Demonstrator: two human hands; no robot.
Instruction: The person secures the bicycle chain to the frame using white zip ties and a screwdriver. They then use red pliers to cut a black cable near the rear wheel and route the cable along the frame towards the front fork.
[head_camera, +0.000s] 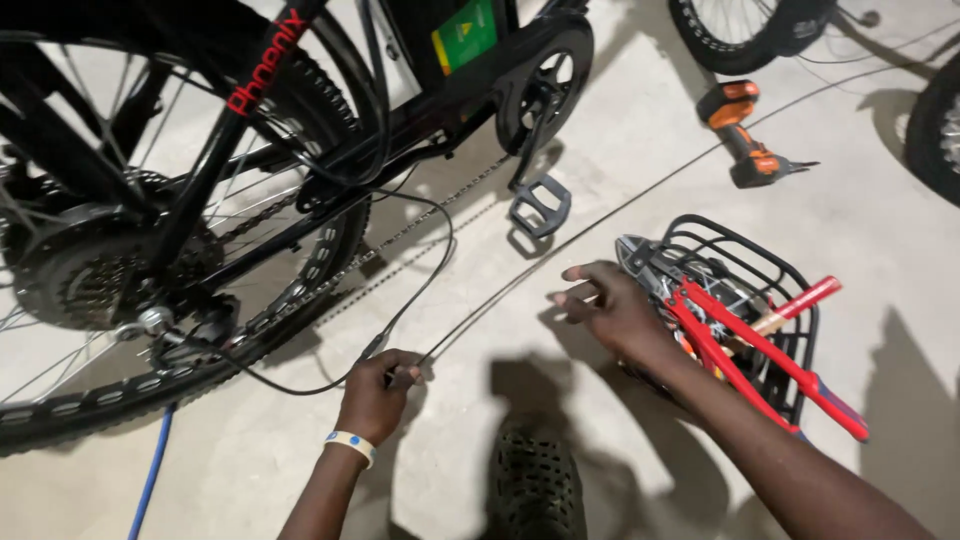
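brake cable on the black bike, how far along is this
Done, by the look of it: the inner wire lies drawn out across the concrete floor, free of the housing. In hand: the left hand pinches the cable housing end, while the right hand reaches toward the red bolt cutters in the wire basket. Left: the wire looks uncut, and the cordless drill lies apart.

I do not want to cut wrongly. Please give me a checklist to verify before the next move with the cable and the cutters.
1. Left hand grips the black cable: ok.
2. Right hand holds the red bolt cutters: not ok, only reaching beside them.
3. Cutters lie reachable in the wire basket: ok.
4. Thin wire stretched straight over the floor: ok.
5. Cable end condition: cannot tell.
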